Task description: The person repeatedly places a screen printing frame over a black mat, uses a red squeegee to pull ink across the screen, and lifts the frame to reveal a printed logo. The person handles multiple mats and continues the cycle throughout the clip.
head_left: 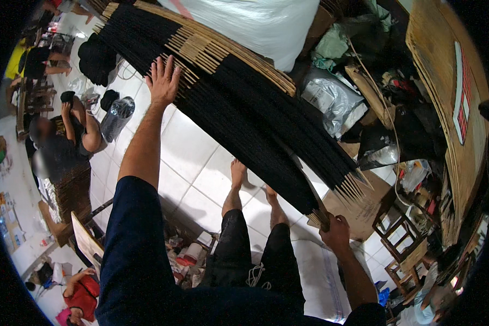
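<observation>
Long black incense sticks with bare bamboo ends lie in thick layers across the upper middle of the head view. My left hand [164,81] rests flat on the nearer layer, fingers stretched out, beside its bare ends. Low on the right, my right hand [336,232] is closed around the bare ends of a bundle of incense sticks [255,155], which slants up to the left. Behind that bundle lies a second row of incense sticks [288,111], its bare tips fanned out at the lower right. What bears the sticks underneath is mostly hidden.
A big white plastic sack [255,30] bulges behind the sticks. Bags and scrap, including a silver plastic bag [331,100], are heaped at the right near leaning wooden boards [445,81]. A wooden stool [399,236] stands lower right. Other people sit at the left.
</observation>
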The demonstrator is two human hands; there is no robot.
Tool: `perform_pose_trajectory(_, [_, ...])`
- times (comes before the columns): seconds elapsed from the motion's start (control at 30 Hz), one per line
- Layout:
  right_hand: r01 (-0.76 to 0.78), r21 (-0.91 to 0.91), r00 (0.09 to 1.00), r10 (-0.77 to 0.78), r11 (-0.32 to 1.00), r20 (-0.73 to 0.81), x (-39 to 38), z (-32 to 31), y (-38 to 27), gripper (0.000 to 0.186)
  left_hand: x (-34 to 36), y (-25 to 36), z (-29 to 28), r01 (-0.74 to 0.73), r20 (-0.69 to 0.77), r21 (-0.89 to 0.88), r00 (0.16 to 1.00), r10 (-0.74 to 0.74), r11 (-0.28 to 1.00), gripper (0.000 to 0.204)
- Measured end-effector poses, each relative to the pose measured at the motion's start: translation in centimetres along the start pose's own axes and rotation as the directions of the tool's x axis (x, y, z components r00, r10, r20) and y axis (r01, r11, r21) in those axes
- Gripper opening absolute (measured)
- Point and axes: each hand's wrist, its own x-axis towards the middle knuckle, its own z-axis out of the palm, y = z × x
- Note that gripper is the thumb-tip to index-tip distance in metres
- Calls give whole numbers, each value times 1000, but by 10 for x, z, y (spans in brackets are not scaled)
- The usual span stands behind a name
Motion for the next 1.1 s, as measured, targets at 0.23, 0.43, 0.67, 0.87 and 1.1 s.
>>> perform_pose_trajectory(0.23, [71,4,996,-71,997,-46,-39,-5,49,52,23,-27,30,-103,37,147,994,99,984,68])
perform_pose_trajectory(0.43, [81,-173,965,-120,982,-233,-58,82,151,53,23,-7,9,21,13,-76,1000,-20,997,76])
perform_pose_trajectory(0.67, [-126,-1,990,126,992,-64,-128,120,161,58,-176,170,15,540,179,-706,762,-623,458,141])
perform_pose_trajectory(0.87, [-88,154,991,103,984,-89,-131,133,134,58,-218,226,20,742,234,-551,576,-783,381,120])
perform_pose_trajectory(1.1, [-394,458,914,289,797,284,-132,143,129,90,-267,148,12,760,388,-616,522,-759,208,71])
